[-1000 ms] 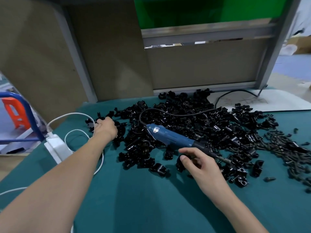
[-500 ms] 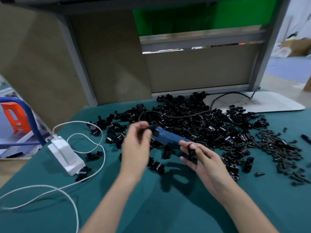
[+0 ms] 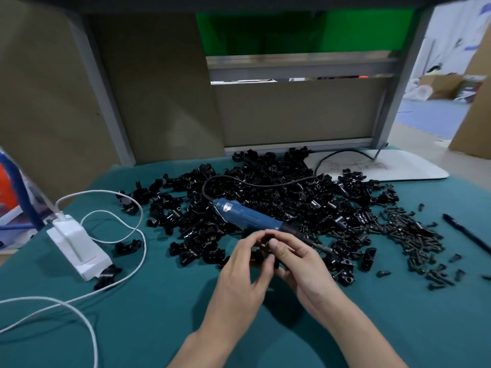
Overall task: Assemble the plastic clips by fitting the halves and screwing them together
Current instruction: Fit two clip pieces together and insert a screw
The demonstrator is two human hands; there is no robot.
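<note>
Lying far left, an adapter [image 3: 77, 245] covers part of a stray piece [image 3: 107, 274]. At centre the left hand [image 3: 243, 274] and right hand [image 3: 303, 264] both pinch a clip [image 3: 257, 256], mostly hidden by fingers; whether its halves are mated cannot be told. Behind, a driver [image 3: 249, 217] rests on the pile [image 3: 279, 192]. Screws [image 3: 414, 240] lie right; a pen [image 3: 467, 235] runs off-frame.

black clip halves [image 3: 258, 256] held up, heaped clips [image 3: 292, 192] behind, dark screws [image 3: 414, 235] rightward
</note>
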